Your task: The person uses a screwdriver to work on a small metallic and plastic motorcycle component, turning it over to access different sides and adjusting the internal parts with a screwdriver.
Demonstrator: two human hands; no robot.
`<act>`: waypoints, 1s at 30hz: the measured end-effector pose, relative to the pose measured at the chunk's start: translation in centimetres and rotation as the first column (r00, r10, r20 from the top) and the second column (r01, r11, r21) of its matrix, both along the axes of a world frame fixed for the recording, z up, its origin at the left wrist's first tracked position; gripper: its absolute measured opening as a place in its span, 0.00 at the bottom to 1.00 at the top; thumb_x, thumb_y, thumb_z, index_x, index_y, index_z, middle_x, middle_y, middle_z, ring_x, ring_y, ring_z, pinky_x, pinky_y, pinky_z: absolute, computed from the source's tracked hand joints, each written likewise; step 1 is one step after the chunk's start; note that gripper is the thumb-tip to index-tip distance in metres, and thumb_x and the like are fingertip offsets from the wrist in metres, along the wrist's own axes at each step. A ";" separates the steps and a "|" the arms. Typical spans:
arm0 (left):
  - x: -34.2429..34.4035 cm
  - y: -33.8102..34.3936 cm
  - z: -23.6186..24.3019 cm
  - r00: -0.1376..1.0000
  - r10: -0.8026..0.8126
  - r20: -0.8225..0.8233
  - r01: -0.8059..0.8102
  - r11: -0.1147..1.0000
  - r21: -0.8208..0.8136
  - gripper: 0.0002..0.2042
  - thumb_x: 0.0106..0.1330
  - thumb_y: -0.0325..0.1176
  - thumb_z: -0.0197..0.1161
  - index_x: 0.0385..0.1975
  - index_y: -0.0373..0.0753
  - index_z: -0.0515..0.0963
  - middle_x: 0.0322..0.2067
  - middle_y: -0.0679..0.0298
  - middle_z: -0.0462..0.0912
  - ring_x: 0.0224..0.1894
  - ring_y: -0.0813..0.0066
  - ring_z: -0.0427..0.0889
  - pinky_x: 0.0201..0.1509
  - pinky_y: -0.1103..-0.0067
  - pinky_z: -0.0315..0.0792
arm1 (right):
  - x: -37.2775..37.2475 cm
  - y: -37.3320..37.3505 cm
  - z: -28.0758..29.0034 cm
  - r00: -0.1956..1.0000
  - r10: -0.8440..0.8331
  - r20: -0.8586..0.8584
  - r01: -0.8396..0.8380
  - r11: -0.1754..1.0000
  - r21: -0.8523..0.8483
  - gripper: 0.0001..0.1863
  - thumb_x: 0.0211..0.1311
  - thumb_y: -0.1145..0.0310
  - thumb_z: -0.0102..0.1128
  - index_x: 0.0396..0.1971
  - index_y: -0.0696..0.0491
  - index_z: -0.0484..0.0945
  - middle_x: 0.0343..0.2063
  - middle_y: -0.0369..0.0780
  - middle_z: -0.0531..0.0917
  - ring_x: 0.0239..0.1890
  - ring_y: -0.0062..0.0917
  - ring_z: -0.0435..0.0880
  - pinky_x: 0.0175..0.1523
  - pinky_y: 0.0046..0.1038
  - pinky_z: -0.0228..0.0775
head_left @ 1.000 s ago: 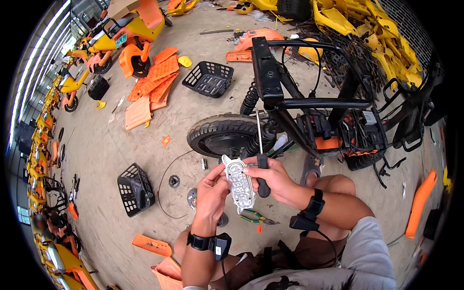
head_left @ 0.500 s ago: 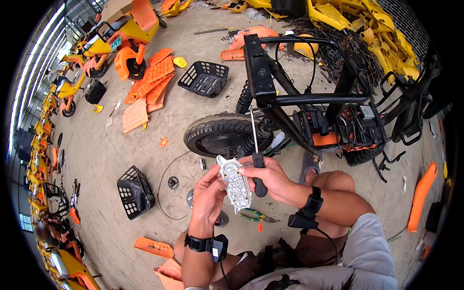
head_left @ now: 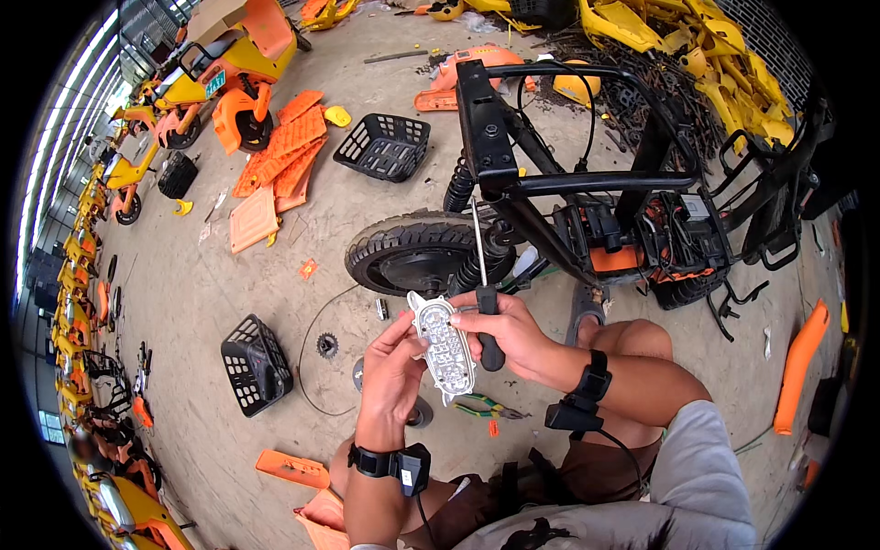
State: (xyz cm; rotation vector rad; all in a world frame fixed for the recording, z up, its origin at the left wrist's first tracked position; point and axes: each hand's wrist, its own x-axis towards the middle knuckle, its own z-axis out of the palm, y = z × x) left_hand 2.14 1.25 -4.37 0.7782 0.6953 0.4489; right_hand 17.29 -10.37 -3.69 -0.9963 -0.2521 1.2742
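A silver cast-metal cover (head_left: 446, 353), oblong with rounded ends and a ribbed inner face, is held up in front of me. My left hand (head_left: 392, 367) grips its left edge between thumb and fingers. My right hand (head_left: 521, 337) is closed around a screwdriver (head_left: 489, 346) with a black handle, its long shaft pointing away from me. The right thumb also rests on the cover's upper right edge. Just beyond the hands is a black wheel (head_left: 412, 261) with a knobby tyre, part of a stripped black scooter frame (head_left: 596, 186).
Green-handled pliers (head_left: 481, 406), a small sprocket (head_left: 327, 345) and a socket-like metal piece (head_left: 381, 309) lie on the concrete floor. Black baskets (head_left: 255, 365) and orange panels (head_left: 275, 165) are to the left. Yellow parts (head_left: 642, 37) pile up at the far right; scooters line the left side.
The surroundings have shifted very slightly in the view. Both hands keep their hold on the cover and the screwdriver, with hardly any movement.
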 end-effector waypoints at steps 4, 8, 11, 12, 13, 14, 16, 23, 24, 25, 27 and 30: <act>0.0 0.1 0.1 1.000 -0.013 0.008 0.013 1.000 0.005 0.24 0.54 0.15 0.50 0.55 0.24 0.73 0.44 0.49 0.83 0.42 0.59 0.86 0.51 0.64 0.81 | 0.0 0.0 0.0 1.000 0.006 0.016 -0.006 1.000 0.002 0.17 0.62 0.71 0.63 0.49 0.63 0.77 0.28 0.38 0.83 0.20 0.16 0.76 0.26 0.21 0.68; 0.0 0.1 -0.1 0.999 -0.032 0.036 0.031 0.999 0.021 0.24 0.55 0.15 0.51 0.55 0.24 0.72 0.44 0.50 0.83 0.44 0.59 0.85 0.52 0.63 0.80 | -0.1 0.0 0.3 1.000 -0.011 0.022 0.011 1.000 -0.009 0.14 0.63 0.73 0.62 0.47 0.61 0.78 0.25 0.37 0.81 0.20 0.16 0.76 0.26 0.21 0.68; 0.0 0.0 0.1 0.999 -0.023 0.023 0.023 1.000 0.014 0.24 0.55 0.15 0.51 0.55 0.24 0.72 0.44 0.50 0.83 0.44 0.58 0.85 0.52 0.63 0.80 | -0.1 0.0 0.2 1.000 -0.013 0.017 0.013 1.000 -0.006 0.14 0.62 0.73 0.62 0.47 0.62 0.78 0.25 0.37 0.81 0.20 0.16 0.76 0.25 0.21 0.68; 0.0 0.0 0.2 1.000 -0.025 0.018 0.024 1.000 0.013 0.24 0.56 0.15 0.51 0.55 0.24 0.72 0.44 0.49 0.83 0.44 0.58 0.85 0.52 0.63 0.80 | -0.1 0.0 0.2 1.000 -0.010 0.015 0.010 1.000 -0.006 0.14 0.62 0.73 0.62 0.47 0.62 0.78 0.25 0.37 0.81 0.20 0.16 0.76 0.25 0.21 0.68; 0.0 0.0 0.2 1.000 -0.027 0.012 0.026 1.000 0.012 0.24 0.56 0.16 0.51 0.56 0.24 0.72 0.44 0.49 0.83 0.44 0.58 0.85 0.52 0.63 0.80 | -0.1 0.1 0.2 1.000 -0.008 0.013 0.008 1.000 -0.006 0.15 0.62 0.73 0.62 0.47 0.62 0.78 0.25 0.37 0.81 0.20 0.16 0.76 0.25 0.21 0.68; -0.1 0.1 0.2 0.999 -0.031 0.014 0.031 0.999 0.011 0.24 0.56 0.16 0.51 0.56 0.24 0.72 0.44 0.49 0.83 0.44 0.58 0.85 0.52 0.62 0.81 | 0.0 0.1 0.2 1.000 -0.007 0.012 0.007 1.000 -0.007 0.15 0.62 0.73 0.62 0.47 0.62 0.78 0.25 0.37 0.81 0.20 0.16 0.76 0.25 0.21 0.68; -0.2 0.1 -0.1 0.999 -0.040 0.018 0.039 0.999 0.007 0.23 0.57 0.17 0.51 0.56 0.24 0.71 0.44 0.48 0.83 0.43 0.57 0.86 0.51 0.62 0.81 | -0.1 0.1 0.2 1.000 -0.004 0.010 0.004 1.000 -0.010 0.15 0.62 0.73 0.62 0.48 0.62 0.78 0.25 0.37 0.81 0.20 0.16 0.76 0.25 0.21 0.68; -0.1 0.2 0.0 0.999 -0.030 0.016 0.030 0.999 -0.027 0.24 0.57 0.17 0.52 0.56 0.24 0.72 0.44 0.48 0.83 0.43 0.57 0.86 0.52 0.62 0.81 | -0.1 0.1 0.3 1.000 -0.007 0.008 0.007 1.000 -0.014 0.16 0.62 0.72 0.63 0.48 0.63 0.77 0.21 0.36 0.80 0.18 0.16 0.76 0.25 0.21 0.67; -0.2 0.2 0.0 0.999 -0.030 0.016 0.030 0.999 -0.017 0.24 0.56 0.17 0.51 0.56 0.24 0.72 0.44 0.49 0.83 0.43 0.58 0.86 0.52 0.62 0.81 | -0.1 0.1 0.3 1.000 -0.006 0.009 0.006 1.000 -0.011 0.16 0.62 0.72 0.63 0.48 0.63 0.77 0.21 0.36 0.80 0.18 0.16 0.76 0.25 0.21 0.67; -0.2 0.2 0.0 0.999 -0.029 0.016 0.029 1.000 -0.006 0.24 0.56 0.17 0.51 0.56 0.24 0.72 0.44 0.49 0.83 0.44 0.58 0.86 0.52 0.62 0.80 | -0.1 0.1 0.3 1.000 -0.005 0.010 0.005 1.000 -0.009 0.16 0.62 0.72 0.64 0.48 0.63 0.78 0.22 0.36 0.81 0.18 0.16 0.76 0.25 0.21 0.67; -0.2 0.2 0.0 0.999 -0.031 0.013 0.032 0.999 -0.008 0.24 0.55 0.16 0.51 0.56 0.24 0.72 0.44 0.49 0.83 0.44 0.58 0.85 0.53 0.63 0.80 | -0.1 0.1 0.1 1.000 -0.003 0.007 0.003 1.000 -0.010 0.16 0.62 0.72 0.64 0.48 0.62 0.78 0.22 0.36 0.81 0.18 0.16 0.75 0.25 0.21 0.66; -0.1 0.1 0.0 0.999 -0.031 0.021 0.031 0.999 -0.011 0.25 0.54 0.15 0.51 0.56 0.24 0.72 0.44 0.50 0.83 0.44 0.59 0.85 0.53 0.63 0.80 | -0.1 0.1 0.1 1.000 -0.004 0.007 0.004 1.000 -0.001 0.16 0.62 0.72 0.64 0.48 0.62 0.78 0.21 0.36 0.80 0.18 0.16 0.75 0.25 0.21 0.66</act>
